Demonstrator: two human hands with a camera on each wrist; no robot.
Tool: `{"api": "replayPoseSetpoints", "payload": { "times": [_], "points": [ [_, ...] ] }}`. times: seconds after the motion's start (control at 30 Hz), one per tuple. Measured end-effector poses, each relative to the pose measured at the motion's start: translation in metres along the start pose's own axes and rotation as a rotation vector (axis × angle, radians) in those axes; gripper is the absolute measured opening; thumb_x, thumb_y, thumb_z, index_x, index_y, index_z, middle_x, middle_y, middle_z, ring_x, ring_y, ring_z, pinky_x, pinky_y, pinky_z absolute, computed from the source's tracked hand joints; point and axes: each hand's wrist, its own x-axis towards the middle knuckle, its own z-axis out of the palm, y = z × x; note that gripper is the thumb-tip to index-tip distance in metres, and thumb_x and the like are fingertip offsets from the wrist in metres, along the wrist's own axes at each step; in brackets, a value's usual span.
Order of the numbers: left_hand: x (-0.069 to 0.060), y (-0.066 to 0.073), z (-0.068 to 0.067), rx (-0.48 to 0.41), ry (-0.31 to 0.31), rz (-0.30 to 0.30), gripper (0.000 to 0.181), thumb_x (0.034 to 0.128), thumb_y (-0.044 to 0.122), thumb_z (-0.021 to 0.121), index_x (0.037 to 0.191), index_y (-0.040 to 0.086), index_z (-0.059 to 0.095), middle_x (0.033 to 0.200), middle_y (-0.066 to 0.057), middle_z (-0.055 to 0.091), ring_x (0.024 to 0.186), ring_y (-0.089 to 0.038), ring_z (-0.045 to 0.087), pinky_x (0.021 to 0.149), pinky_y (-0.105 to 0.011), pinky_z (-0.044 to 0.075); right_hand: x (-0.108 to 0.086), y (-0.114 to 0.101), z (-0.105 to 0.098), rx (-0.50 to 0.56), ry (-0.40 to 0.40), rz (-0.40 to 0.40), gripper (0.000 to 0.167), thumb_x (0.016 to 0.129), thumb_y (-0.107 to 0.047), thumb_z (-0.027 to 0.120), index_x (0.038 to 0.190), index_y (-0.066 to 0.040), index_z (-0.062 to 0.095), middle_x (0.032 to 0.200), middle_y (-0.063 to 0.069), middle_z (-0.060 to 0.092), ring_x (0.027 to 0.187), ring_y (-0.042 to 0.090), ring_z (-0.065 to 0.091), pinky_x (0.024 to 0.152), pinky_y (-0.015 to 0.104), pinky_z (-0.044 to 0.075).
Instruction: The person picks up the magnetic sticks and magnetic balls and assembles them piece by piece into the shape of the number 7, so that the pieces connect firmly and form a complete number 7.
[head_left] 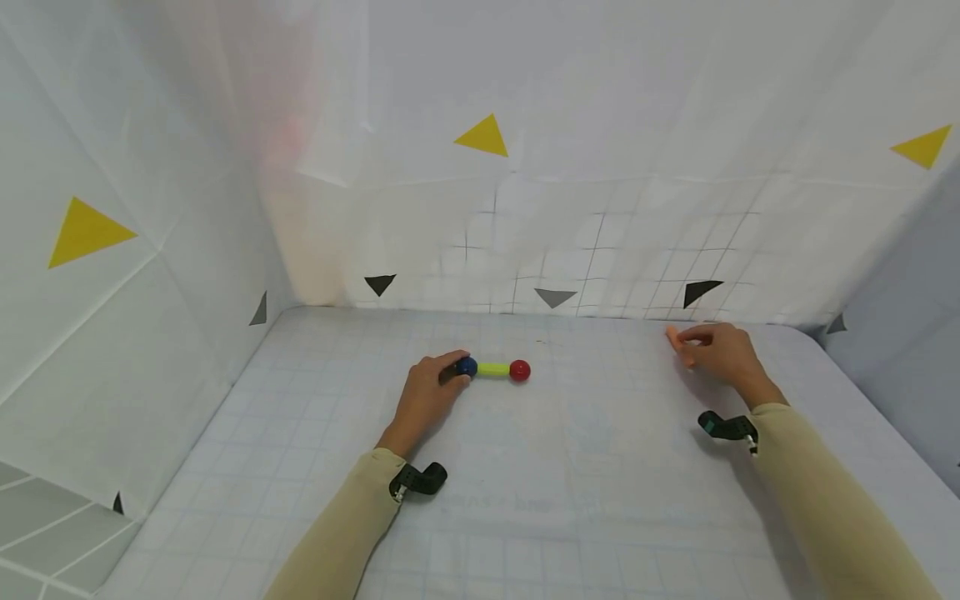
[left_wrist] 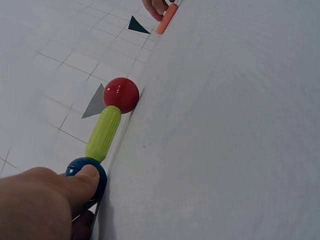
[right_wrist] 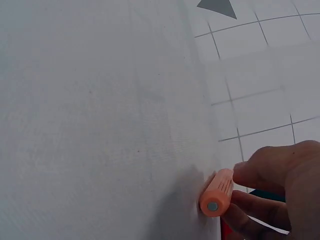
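Observation:
A yellow-green rod point(head_left: 493, 369) joins a blue ball point(head_left: 468, 367) at its left end to a red ball point(head_left: 520, 371) at its right end. My left hand point(head_left: 426, 396) pinches the blue ball between thumb and fingers; in the left wrist view the thumb lies on the blue ball point(left_wrist: 99, 175). Far to the right, my right hand point(head_left: 723, 354) pinches an orange rod point(head_left: 680, 347) near the back edge of the table. The right wrist view shows a grey round tip on the end of the orange rod point(right_wrist: 218, 195), with fingers at its side.
Behind the white table point(head_left: 525, 500) hangs a white sheet with grid lines, yellow triangles point(head_left: 483, 136) and dark triangles point(head_left: 380, 284). A bit of something red point(right_wrist: 226, 231) shows below the orange rod in the right wrist view.

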Motion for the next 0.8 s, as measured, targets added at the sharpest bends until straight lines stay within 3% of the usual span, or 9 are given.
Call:
{"api": "replayPoseSetpoints", "payload": {
  "times": [0.13, 0.23, 0.5, 0.67, 0.8],
  "points": [
    [0.0, 0.0, 0.0, -0.002, 0.001, -0.001, 0.042, 0.0989, 0.021, 0.075, 0.141, 0.023, 0.068, 0.13, -0.009, 0.066, 0.119, -0.027, 0.058, 0.103, -0.047, 0.047, -0.002, -0.003, -0.001, -0.001, 0.027, -0.026, 0.042, 0.104, -0.026, 0.06, 0.133, 0.004, 0.065, 0.129, 0.033, 0.057, 0.114, 0.048, 0.051, 0.09, 0.062, 0.049],
    [0.0, -0.001, 0.001, -0.004, 0.004, 0.0, 0.043, 0.0988, 0.022, 0.075, 0.141, 0.023, 0.068, 0.13, -0.009, 0.066, 0.119, -0.026, 0.058, 0.103, -0.046, 0.047, -0.002, -0.006, -0.003, -0.014, 0.028, -0.058, 0.04, 0.104, -0.02, 0.06, 0.137, 0.004, 0.062, 0.129, 0.033, 0.058, 0.116, 0.05, 0.052, 0.093, 0.062, 0.049],
    [0.0, -0.001, 0.001, -0.01, 0.004, 0.007, 0.043, 0.0989, 0.022, 0.075, 0.141, 0.023, 0.068, 0.13, -0.009, 0.066, 0.119, -0.026, 0.058, 0.103, -0.046, 0.047, 0.007, 0.0, -0.012, -0.042, -0.137, -0.1, 0.052, 0.1, -0.015, 0.063, 0.149, -0.001, 0.051, 0.137, 0.035, 0.049, 0.127, 0.055, 0.044, 0.1, 0.07, 0.041],
    [0.0, 0.0, 0.0, -0.009, 0.004, 0.009, 0.043, 0.0987, 0.022, 0.075, 0.141, 0.022, 0.068, 0.129, -0.009, 0.066, 0.118, -0.026, 0.058, 0.102, -0.046, 0.048, 0.013, 0.008, -0.012, -0.088, -0.228, -0.151, 0.066, 0.092, -0.007, 0.068, 0.152, 0.001, 0.044, 0.136, 0.035, 0.049, 0.119, 0.05, 0.048, 0.095, 0.067, 0.045],
    [0.0, -0.001, 0.0, -0.009, 0.006, 0.005, 0.042, 0.0986, 0.022, 0.075, 0.14, 0.023, 0.068, 0.13, -0.008, 0.066, 0.118, -0.026, 0.058, 0.102, -0.046, 0.047, 0.014, 0.01, -0.011, -0.11, -0.24, -0.182, 0.07, 0.087, -0.004, 0.071, 0.151, 0.002, 0.044, 0.13, 0.032, 0.053, 0.109, 0.046, 0.051, 0.087, 0.061, 0.048]
  ]
}}
